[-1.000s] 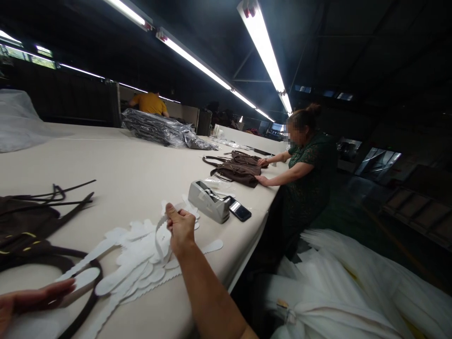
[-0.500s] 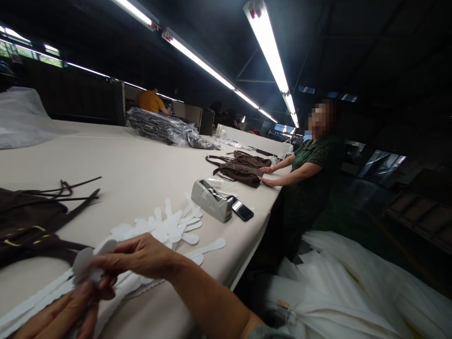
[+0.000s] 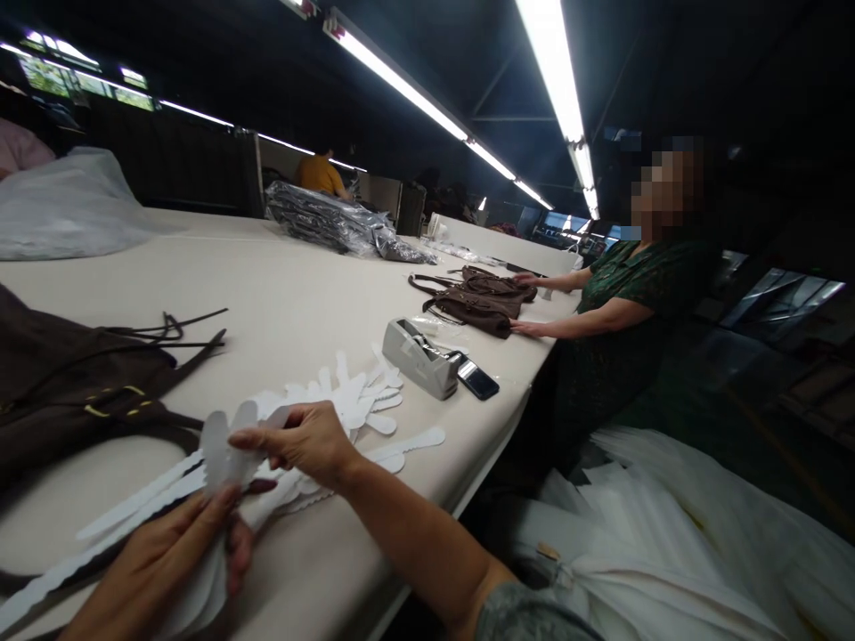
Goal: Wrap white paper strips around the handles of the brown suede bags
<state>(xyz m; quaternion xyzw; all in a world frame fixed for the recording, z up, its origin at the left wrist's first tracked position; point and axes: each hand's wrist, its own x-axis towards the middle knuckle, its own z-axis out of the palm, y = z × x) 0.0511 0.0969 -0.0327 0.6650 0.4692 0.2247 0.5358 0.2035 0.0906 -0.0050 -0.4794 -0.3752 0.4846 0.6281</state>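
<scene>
White strips with rounded ends and wavy edges (image 3: 215, 441) are fanned out between my two hands. My left hand (image 3: 177, 543) is closed around their lower part, at the bottom left of the head view. With thumb and fingers, my right hand (image 3: 311, 441) pinches the strips near their rounded tops. Just beyond it lies a loose pile of similar white strips (image 3: 364, 396) on the pale table (image 3: 294, 294). Longer strips (image 3: 134, 515) stretch out left of my hands, partly over a dark strap. A dark brown bag (image 3: 60, 383) with straps and yellow parts lies at the left.
A grey tape dispenser (image 3: 424, 363) and a phone (image 3: 478, 377) lie past the pile. Farther off, a person (image 3: 628, 294) touches brown bags (image 3: 477, 303). Plastic-wrapped goods (image 3: 334, 221) and a clear plastic sheet (image 3: 73, 209) lie at the back. White sheeting (image 3: 634, 552) fills the lower right.
The view has shifted, so most things sit farther right. The held strips are now spread apart between my hands. The other person's far hand has moved along the bags.
</scene>
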